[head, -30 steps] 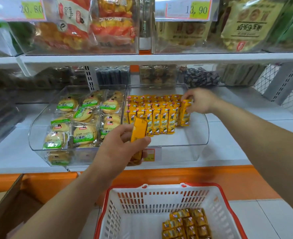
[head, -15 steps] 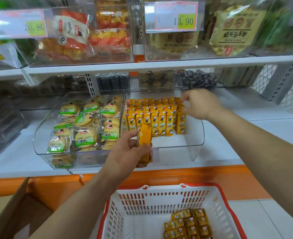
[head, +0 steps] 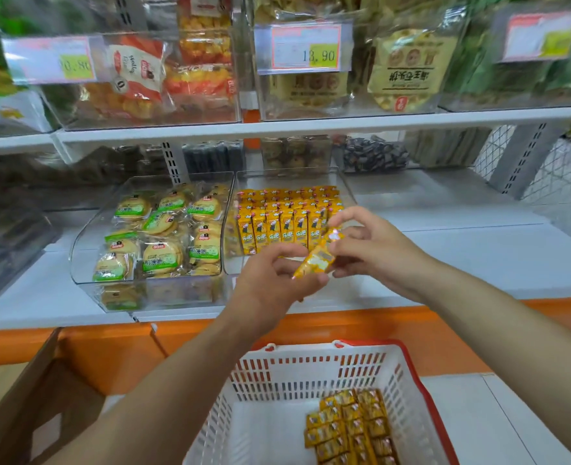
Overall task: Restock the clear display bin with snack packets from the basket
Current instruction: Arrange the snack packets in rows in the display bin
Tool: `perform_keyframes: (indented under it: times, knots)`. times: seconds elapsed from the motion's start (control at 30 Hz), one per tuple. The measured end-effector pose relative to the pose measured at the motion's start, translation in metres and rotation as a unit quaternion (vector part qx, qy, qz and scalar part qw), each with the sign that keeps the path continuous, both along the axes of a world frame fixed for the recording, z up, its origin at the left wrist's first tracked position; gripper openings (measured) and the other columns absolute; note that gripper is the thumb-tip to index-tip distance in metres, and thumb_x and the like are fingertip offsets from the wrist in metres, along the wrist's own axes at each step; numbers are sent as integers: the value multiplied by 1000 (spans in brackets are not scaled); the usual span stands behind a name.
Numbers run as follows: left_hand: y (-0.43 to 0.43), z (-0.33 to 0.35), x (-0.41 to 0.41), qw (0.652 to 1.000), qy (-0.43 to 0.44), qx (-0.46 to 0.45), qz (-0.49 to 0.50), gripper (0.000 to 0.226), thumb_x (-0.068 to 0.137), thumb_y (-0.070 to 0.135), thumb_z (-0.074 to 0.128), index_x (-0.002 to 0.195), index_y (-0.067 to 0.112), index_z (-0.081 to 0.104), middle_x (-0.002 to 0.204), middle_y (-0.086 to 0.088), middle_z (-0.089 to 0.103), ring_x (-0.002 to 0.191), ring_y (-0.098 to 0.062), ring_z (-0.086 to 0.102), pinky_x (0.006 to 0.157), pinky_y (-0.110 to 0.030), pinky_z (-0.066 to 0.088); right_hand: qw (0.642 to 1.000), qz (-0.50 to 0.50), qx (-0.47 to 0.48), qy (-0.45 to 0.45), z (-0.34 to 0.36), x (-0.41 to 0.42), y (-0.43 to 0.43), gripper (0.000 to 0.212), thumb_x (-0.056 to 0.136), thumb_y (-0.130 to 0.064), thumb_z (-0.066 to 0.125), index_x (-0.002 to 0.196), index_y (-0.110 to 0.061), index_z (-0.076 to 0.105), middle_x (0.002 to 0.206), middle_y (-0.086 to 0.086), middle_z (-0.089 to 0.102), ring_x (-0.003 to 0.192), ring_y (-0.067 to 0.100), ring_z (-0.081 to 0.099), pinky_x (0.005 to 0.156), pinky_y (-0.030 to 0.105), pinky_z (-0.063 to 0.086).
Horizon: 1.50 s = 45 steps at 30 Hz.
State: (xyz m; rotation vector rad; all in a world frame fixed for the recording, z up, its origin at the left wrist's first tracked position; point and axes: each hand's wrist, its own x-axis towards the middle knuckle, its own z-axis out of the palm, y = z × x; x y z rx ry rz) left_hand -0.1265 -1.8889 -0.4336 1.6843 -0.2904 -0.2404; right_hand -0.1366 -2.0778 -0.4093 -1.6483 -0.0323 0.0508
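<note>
The white shelf [head: 445, 263] runs across the whole view, and on it, at 12 o'clock from the hands, stands the clear display bin [head: 346, 193], its back rows already packed with upright yellow snack packets [head: 279, 226] while the front strip of its floor, as far as the hands let it show, looks bare. At 9 o'clock from that bin, just beside it, a second clear bin [head: 82, 256] holds round green-labelled biscuits [head: 161, 256], which have no part in this job. Down at 6 o'clock sits the white basket [head: 311, 367] with a red rim, and in its right-hand corner a loose batch of the same yellow packets [head: 351, 427] lies flat, more than 12 by a rough count. Between basket and bin the 2 hands meet: the left hand [head: 270, 283] pinches the lower end of 1 packet [head: 317, 258] between thumb and fingers, and the right hand [head: 374, 253] closes its fingers on the upper end, so both grip the single packet, tilted from 7 o'clock toward 1 o'clock, in front of the bin and not yet inside it. My judgement is that the restock is well past its midpoint, since several rows stand filled; what remains is to set this packet upright in the front row and then to bring up the remaining batch from the basket.
</note>
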Motion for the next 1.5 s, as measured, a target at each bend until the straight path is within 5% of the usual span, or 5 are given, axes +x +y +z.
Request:
perform_keyframes:
  times: [0.23,0.57,0.73,0.9,1.5]
  knots:
    - [-13,7,17,996,26,-70,37,34,85,13,80,114,15,63,76,3,74,81,-17,74,72,-28,62,980,23,-190,-60,-10,-2,-13,10,87,-19,74,87,-19,65,88,-4,68,80,22,67,73,42,58]
    - [-47,7,95,992,-114,59,-16,26,85,17,82,108,19,69,92,4,76,82,-8,72,74,-22,56,962,-58,-213,-162,15,60,-48,26,81,-2,78,101,-13,65,92,4,64,74,8,64,76,38,61]
    - [-59,-20,162,837,-327,438,3,49,85,45,77,128,29,60,128,3,62,122,-21,53,101,-39,47,906,-84,-384,-158,11,108,-67,31,70,-8,82,85,-27,63,87,-8,65,83,11,63,79,30,53]
    - [-75,-42,200,783,-351,512,-26,66,77,61,76,134,40,50,143,-2,49,136,-30,39,109,-48,34,825,-4,-536,-182,7,143,-63,30,71,-21,86,94,-29,69,78,-24,57,73,3,56,62,5,35]
    - [-63,-62,216,833,-344,431,35,34,79,49,80,108,44,63,140,2,50,133,-25,44,111,-46,34,716,9,-690,-107,-14,205,-45,39,76,-42,81,109,-29,65,96,-8,57,85,16,56,58,26,36]
